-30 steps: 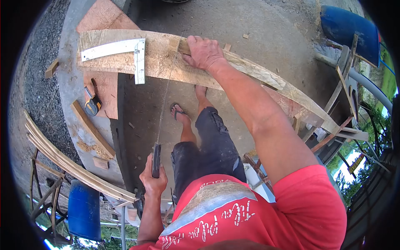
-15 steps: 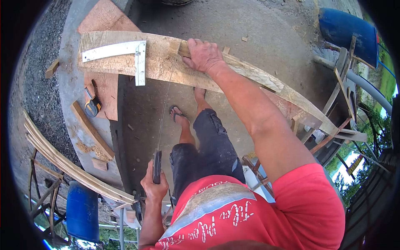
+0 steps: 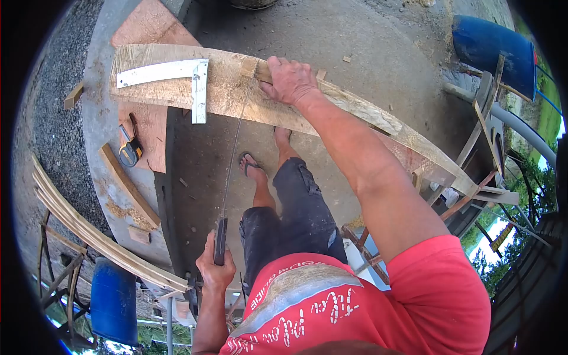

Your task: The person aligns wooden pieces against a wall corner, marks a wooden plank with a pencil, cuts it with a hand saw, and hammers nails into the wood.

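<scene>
Far left, a tape measure [image 3: 130,152] sits by a pinkish panel [image 3: 155,127], then a flat white curved template [image 3: 155,71] lies on the broad, sawdusty board [image 3: 222,97]. The person's left hand [image 3: 216,269] is wrapped round the dark handle of the saw [image 3: 220,234] — best spot, since that thin blade looks springy. Its far end reaches the wood strip [image 3: 262,71] atop the board, probably light but stiff, maybe splintery. The right hand [image 3: 290,81] grips the strip just beside the blade — decent hold there.
</scene>
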A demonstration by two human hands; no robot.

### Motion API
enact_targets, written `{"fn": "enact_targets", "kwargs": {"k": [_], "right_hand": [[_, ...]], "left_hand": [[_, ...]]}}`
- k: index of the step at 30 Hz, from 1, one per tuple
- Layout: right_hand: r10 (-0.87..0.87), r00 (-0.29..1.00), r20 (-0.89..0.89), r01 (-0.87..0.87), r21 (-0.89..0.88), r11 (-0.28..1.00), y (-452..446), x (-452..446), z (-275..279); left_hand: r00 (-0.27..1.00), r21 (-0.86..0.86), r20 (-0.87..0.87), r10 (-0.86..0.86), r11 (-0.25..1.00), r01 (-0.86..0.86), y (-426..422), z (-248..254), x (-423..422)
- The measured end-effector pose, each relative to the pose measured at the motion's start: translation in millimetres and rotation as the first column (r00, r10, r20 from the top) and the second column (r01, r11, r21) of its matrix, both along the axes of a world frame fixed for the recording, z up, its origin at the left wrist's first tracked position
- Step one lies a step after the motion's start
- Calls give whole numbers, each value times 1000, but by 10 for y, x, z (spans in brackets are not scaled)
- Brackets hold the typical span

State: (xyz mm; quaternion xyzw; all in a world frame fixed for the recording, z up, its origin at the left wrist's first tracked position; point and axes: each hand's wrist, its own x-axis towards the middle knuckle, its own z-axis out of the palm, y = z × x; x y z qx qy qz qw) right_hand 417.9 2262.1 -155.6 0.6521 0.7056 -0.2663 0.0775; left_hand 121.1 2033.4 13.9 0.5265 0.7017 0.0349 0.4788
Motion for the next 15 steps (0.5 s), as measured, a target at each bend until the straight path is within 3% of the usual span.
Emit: {"fn": "enact_targets", "kwargs": {"k": [2, 4, 6, 9, 11, 12, 13, 15], "right_hand": [[-1, 1000, 10, 1, 25, 1000, 4, -12, -25], [-7, 1000, 22, 6, 28, 1000, -21, 21, -42], [-19, 1000, 12, 19, 17, 1000, -11, -8, 1], [-2, 1000, 4, 2, 6, 1000, 2, -6, 28], [3, 1000, 15, -3, 3, 1000, 78, 8, 60], [4, 1000, 3, -4, -7, 1000, 55, 10, 37], [5, 1000, -8, -6, -20, 1000, 1, 11, 19], [5, 1000, -2, -5, -48, 999, 45, 2, 74]], "left_hand": [[997, 167, 21, -78, 983, 74, 269, -323, 175], [989, 144, 143, 24, 989, -44, 1100, -879, 740], [985, 267, 167, -42, 964, -4, 1791, -1191, 1220], [994, 96, 108, -14, 995, 3, 1616, -820, 1088], [996, -14, 80, 34, 999, -33, 934, -311, 644], [997, 147, 65, -48, 988, 38, 504, -157, 363], [999, 57, 14, -38, 998, 37, 210, 112, 163], [999, 54, 14, -41, 998, 40, 186, 294, 115]]}}
